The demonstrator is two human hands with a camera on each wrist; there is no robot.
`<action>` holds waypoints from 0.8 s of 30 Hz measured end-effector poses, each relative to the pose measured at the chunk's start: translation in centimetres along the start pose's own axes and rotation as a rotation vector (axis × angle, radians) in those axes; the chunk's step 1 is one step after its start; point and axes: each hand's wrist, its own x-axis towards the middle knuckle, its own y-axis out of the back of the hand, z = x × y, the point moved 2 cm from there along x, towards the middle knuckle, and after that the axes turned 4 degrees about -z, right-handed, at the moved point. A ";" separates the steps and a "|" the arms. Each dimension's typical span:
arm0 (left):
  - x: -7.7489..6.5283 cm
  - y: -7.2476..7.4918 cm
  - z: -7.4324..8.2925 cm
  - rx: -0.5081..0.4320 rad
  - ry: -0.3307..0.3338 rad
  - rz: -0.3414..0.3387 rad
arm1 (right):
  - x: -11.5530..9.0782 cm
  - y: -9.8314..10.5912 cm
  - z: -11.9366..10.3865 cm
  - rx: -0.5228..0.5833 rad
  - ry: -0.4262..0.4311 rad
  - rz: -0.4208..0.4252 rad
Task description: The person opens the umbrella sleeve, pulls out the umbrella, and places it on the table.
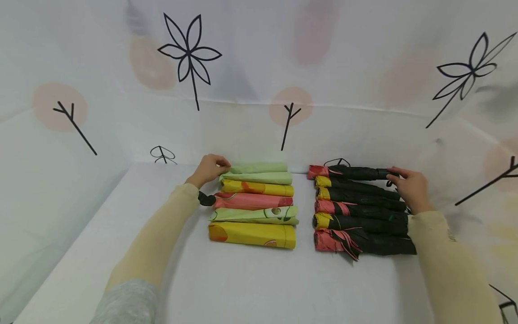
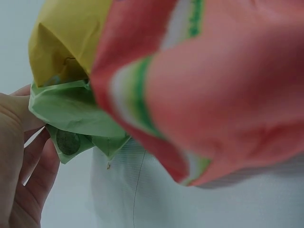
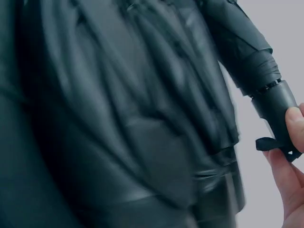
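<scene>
On the left lies a column of rolled, fruit-print fabric sleeves. My left hand (image 1: 209, 171) pinches the left end of the farthest light green sleeve (image 1: 261, 168). In the left wrist view, its fingers and thumb meet at green fabric (image 2: 71, 109), partly behind a watermelon-print sleeve (image 2: 213, 95). A column of folded umbrellas, black with red or yellow ends, lies to the right. At its far end, my right hand (image 1: 410, 186) grips the handle of the farthest umbrella (image 1: 352, 173). The right wrist view shows thumb and fingers on the black handle (image 3: 275, 104), beside a small strap.
Nearer sleeves include a yellow sleeve (image 1: 251, 235) and a pink sleeve (image 1: 251, 201), with a black piece (image 1: 206, 199) at its left. The nearest umbrella (image 1: 384, 243) has loose red-and-black folds. A white patterned cloth (image 1: 243, 130) rises behind the white table (image 1: 251, 288).
</scene>
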 end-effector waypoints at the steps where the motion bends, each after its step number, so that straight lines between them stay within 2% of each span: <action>1: 0.0 0.0 0.0 0.001 0.001 0.000 | -0.1 -0.2 0.2 0.012 -0.009 0.006; 8: 0.0 0.1 -0.1 -0.002 0.003 -0.014 | -0.7 -1.4 1.2 0.059 -0.090 0.050; 13: 0.1 -0.1 -0.3 0.006 0.008 -0.013 | -0.6 -1.6 1.8 0.082 -0.128 0.044; 19: 0.2 -0.1 -0.4 0.011 -0.005 -0.013 | -1.0 -1.3 1.7 0.092 -0.088 0.061; 24: 0.3 -0.2 -0.4 -0.004 -0.013 -0.021 | -1.4 -1.0 1.3 0.075 -0.048 0.032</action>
